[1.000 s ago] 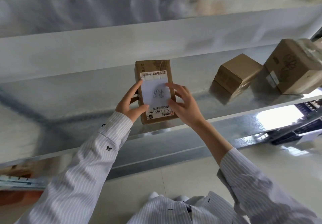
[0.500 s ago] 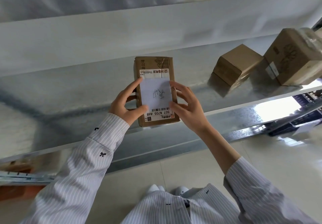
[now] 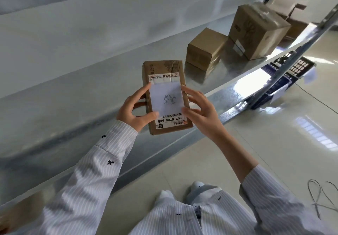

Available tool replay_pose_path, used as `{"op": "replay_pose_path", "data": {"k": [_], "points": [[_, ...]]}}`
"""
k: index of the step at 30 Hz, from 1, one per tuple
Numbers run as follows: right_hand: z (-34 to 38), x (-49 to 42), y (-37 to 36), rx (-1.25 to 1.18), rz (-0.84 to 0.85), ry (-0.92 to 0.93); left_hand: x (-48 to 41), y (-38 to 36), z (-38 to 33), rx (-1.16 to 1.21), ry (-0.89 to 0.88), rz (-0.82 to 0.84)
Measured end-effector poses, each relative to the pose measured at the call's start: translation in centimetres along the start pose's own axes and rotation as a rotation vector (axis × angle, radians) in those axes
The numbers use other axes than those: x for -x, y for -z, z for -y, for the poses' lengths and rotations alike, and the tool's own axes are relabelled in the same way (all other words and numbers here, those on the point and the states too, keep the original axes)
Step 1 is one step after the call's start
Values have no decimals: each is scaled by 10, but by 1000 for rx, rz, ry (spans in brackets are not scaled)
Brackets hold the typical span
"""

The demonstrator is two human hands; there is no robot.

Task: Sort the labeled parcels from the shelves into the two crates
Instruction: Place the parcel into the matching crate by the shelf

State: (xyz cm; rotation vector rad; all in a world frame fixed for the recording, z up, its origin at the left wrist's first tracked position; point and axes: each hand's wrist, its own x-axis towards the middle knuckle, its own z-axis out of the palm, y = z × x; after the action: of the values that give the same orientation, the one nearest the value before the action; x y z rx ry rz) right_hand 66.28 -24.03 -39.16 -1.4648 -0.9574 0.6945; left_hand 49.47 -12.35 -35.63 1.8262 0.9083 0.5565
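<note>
I hold a flat brown cardboard parcel (image 3: 164, 70) with a white shipping label and a handwritten white slip, in front of the metal shelf (image 3: 73, 92). My left hand (image 3: 135, 110) grips its left edge, thumb on the slip. My right hand (image 3: 199, 110) pinches the right edge, fingers curled round it. On the shelf further right stand a small brown box (image 3: 204, 48), a taller taped box (image 3: 256, 31) and another box (image 3: 296, 22) behind it. A dark crate (image 3: 285, 81) shows on the floor below the shelf's right end.
A slanted metal shelf post (image 3: 300, 46) crosses at the right. Glossy pale floor tiles (image 3: 274, 134) spread below, with a thin cable loop (image 3: 321, 198) at the lower right. My feet (image 3: 182, 192) stand close to the shelf front.
The parcel has come off the shelf toward me, held in both hands. The view has swung right and down, showing more floor and the dark crate.
</note>
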Motion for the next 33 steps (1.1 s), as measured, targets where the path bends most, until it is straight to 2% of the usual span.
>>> {"op": "replay_pose_path", "data": {"k": [12,21,25,30,33], "points": [[-7,37,63,-26,-256,-50,-22,-69,-28,67,-74,193],[-18,60,157,-35,-347,-24,-33,-161,-73,99,-46,283],[-27,70,216,-102,-441,-118,-51,-209,-101,139,-5,455],[-30,84,301,-258,-423,-220,-77,-277,-150,126,-34,720],[-31,97,349,-376,-480,-265,-86,-315,-183,76,-53,827]]}}
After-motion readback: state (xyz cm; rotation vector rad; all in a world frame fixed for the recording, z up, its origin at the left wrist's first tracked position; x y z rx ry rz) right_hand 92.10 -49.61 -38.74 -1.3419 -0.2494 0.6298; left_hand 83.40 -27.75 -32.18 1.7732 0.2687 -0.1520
